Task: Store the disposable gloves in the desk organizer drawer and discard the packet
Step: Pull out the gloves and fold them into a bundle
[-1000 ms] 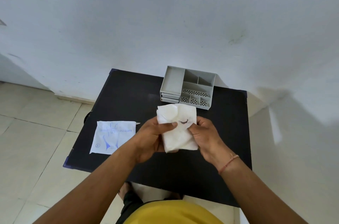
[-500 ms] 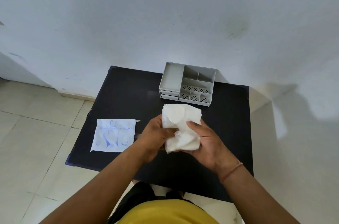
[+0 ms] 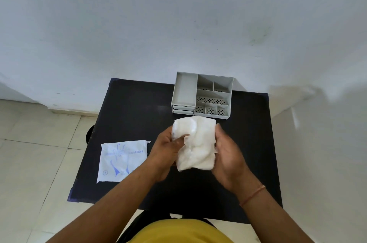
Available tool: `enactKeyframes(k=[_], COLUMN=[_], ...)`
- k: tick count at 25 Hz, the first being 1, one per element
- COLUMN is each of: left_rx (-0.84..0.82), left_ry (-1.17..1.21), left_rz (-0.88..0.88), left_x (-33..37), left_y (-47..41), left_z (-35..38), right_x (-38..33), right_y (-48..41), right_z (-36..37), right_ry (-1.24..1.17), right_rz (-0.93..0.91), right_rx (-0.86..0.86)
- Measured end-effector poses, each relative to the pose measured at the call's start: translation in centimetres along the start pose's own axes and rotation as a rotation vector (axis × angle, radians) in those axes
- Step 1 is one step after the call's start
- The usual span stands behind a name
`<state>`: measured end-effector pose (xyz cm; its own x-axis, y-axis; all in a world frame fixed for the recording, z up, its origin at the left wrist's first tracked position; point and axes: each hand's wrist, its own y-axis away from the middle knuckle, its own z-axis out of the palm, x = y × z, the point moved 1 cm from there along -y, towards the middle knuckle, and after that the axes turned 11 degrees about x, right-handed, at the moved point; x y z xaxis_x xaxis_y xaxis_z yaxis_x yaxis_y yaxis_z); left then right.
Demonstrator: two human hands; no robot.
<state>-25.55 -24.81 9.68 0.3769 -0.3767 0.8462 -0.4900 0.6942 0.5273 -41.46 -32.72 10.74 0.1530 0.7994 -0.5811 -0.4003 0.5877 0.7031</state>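
Note:
A crumpled white bundle of disposable gloves (image 3: 195,143) is held above the middle of the black table (image 3: 131,107). My left hand (image 3: 165,150) grips its left side, thumb pressed into the folds. My right hand (image 3: 228,158) cups its right side. The flat white packet (image 3: 123,160) with blue glove print lies on the table's front left. The grey desk organizer (image 3: 202,94) stands at the back of the table against the wall, its drawers (image 3: 183,109) at the lower left front shut.
A white wall (image 3: 178,24) rises right behind the table. Pale floor tiles (image 3: 35,153) lie to the left. A dark round object (image 3: 89,133) shows under the table's left edge. My yellow shirt (image 3: 178,230) fills the bottom of the view.
Both hands have kept squeezing and folding the glove bundle, which looks more compact and lumpy. My right hand has slid from the front to the bundle's right side. The packet has not moved.

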Motion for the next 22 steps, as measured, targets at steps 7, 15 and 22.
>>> enactKeyframes(k=[7, 15, 22], left_rx=[-0.098, 0.002, -0.285], left_ry=[0.09, -0.31, -0.324], left_rz=[-0.162, -0.011, -0.05], left_x=[-0.5, -0.8, 0.6], left_y=[-2.8, -5.0, -6.4], left_z=[-2.7, -5.3, -6.4], right_x=[3.0, 6.5, 7.9], right_y=[-3.1, -4.1, -5.1], right_z=[2.0, 7.0, 6.0], right_ry=[-0.433, 0.228, 0.286], right_rz=[0.295, -0.155, -0.249], right_rx=[0.078, 0.224, 0.437])
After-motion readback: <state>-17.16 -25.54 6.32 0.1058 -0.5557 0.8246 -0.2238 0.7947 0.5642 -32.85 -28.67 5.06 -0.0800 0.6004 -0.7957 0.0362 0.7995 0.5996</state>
